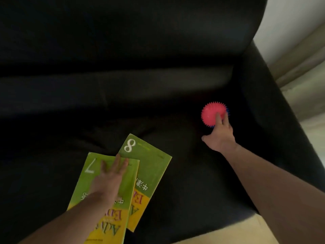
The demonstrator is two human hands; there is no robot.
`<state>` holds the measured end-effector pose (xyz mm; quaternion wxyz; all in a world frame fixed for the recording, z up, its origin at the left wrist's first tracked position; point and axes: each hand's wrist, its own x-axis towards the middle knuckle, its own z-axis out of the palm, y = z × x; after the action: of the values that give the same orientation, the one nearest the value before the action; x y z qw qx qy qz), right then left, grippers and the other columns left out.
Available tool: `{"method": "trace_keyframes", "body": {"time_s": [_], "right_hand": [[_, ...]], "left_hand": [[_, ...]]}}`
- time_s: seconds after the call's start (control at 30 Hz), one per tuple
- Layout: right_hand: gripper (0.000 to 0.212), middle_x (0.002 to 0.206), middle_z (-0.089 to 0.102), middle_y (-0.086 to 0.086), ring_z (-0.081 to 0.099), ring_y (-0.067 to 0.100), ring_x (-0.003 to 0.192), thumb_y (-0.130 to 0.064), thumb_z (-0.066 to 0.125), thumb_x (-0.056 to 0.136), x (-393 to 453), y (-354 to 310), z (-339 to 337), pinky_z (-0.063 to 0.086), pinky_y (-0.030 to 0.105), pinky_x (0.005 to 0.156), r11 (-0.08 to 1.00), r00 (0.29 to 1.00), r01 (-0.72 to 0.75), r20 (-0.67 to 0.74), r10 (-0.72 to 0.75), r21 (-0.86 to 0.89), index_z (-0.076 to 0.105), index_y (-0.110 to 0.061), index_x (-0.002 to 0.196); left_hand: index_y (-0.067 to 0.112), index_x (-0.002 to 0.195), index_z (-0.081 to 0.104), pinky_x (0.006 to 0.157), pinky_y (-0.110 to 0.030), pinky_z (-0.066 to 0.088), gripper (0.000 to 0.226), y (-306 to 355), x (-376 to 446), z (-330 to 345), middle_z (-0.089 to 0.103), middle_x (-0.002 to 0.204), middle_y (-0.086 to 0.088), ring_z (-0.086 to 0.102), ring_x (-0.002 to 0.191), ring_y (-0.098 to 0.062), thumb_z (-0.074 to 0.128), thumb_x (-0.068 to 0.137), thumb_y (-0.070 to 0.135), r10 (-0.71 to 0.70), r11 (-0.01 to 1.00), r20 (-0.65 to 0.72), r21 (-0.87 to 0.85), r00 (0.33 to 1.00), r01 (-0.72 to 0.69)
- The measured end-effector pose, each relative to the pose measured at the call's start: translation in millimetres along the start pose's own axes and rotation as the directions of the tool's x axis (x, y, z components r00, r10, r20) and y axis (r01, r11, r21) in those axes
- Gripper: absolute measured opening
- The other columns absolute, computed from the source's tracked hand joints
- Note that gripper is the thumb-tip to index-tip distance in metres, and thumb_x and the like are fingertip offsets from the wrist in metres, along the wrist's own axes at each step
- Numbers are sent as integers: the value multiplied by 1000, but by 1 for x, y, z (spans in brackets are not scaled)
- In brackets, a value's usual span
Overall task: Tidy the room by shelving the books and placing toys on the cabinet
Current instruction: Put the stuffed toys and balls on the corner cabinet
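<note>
Two thin green-and-yellow books lie overlapping on the black sofa seat point(184, 173). The book marked 7 point(82, 191) lies on top at the left, and the book marked 8 point(151, 166) sticks out from under it to the right. My left hand point(109, 176) rests flat on the 7 book with straight fingers. A pink spiky ball point(211, 113) sits on the seat near the right armrest. My right hand point(221, 132) reaches it, fingers laid against its near side and thumb spread out to the left.
The black sofa fills most of the view, with its backrest point(123, 41) at the top and its right armrest point(274, 110) beside the ball. Pale floor point(228, 233) shows at the bottom right, and a light wall and curtain point(299, 50) stand at the upper right.
</note>
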<state>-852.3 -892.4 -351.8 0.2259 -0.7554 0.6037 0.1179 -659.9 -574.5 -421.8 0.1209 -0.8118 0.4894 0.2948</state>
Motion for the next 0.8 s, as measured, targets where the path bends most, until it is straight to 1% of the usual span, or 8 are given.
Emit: {"method": "trace_keyframes", "body": {"time_s": [0.07, 0.17, 0.27, 0.4, 0.5, 0.63, 0.73, 0.8], "right_hand": [[99, 163, 11, 10, 27, 41, 143, -23, 78, 81, -7, 6, 12, 35, 47, 114, 1000, 995, 6, -104, -6, 1, 17, -20, 158], [81, 132, 38, 16, 44, 41, 119, -24, 83, 73, -40, 18, 30, 47, 52, 94, 998, 959, 60, -277, -60, -8, 35, -18, 138], [84, 134, 36, 16, 43, 41, 117, -27, 87, 71, -61, 31, 38, 50, 56, 89, 994, 932, 108, -347, -99, 6, 36, -21, 136], [112, 164, 7, 2, 22, 44, 141, -36, 87, 75, -51, 31, 30, 47, 58, 99, 992, 953, 116, -286, -98, 50, 11, -35, 158], [120, 163, 10, 8, 29, 48, 136, -40, 86, 74, -36, 40, 25, 45, 58, 100, 995, 964, -48, -256, 71, 93, 3, -36, 160], [111, 140, 30, 17, 43, 46, 124, -49, 87, 70, -53, 65, 21, 45, 54, 99, 970, 948, -187, -231, 219, 152, 21, -27, 156], [95, 132, 37, 13, 40, 40, 120, -57, 88, 64, -86, 75, 32, 43, 52, 97, 999, 929, -15, -369, 27, 35, 39, -22, 138], [91, 142, 34, 8, 42, 37, 125, -50, 91, 64, -100, 80, 39, 46, 49, 97, 989, 933, 43, -359, 11, 144, 39, -20, 133]], "left_hand": [[36, 157, -25, 96, -32, 60, 134, 1, 4, 5, -35, 164, -1, -2, 156, -46, 85, 82, 28, 1, 1000, -4, -7, 1000, -1], [34, 157, -25, 97, -32, 59, 133, 2, 4, 1, -34, 164, -2, -2, 155, -46, 85, 83, 29, 4, 1000, 7, 10, 1000, -4], [35, 156, -27, 100, -33, 58, 133, 2, 2, -4, -36, 163, -3, -4, 155, -46, 84, 83, 28, 5, 1000, 27, 0, 1000, -5], [35, 155, -29, 102, -33, 56, 132, -1, 2, -7, -37, 162, -1, -7, 155, -44, 83, 85, 26, 14, 1000, 37, -19, 999, -14], [34, 156, -27, 102, -33, 56, 131, 1, 2, -7, -37, 162, -2, -7, 155, -44, 82, 85, 27, 27, 1000, 39, -8, 999, -27], [34, 156, -27, 102, -34, 57, 132, 1, 1, -8, -36, 162, -2, -5, 155, -44, 83, 84, 27, 23, 1000, 43, 6, 999, -23], [33, 155, -28, 93, -31, 61, 134, 1, 0, -7, -36, 162, -3, -3, 155, -45, 84, 82, 29, 20, 999, 46, 30, 999, -21], [33, 155, -28, 91, -30, 61, 134, 3, -1, -8, -35, 162, -3, -2, 155, -45, 85, 82, 30, 25, 999, 46, 36, 999, -26]]}}
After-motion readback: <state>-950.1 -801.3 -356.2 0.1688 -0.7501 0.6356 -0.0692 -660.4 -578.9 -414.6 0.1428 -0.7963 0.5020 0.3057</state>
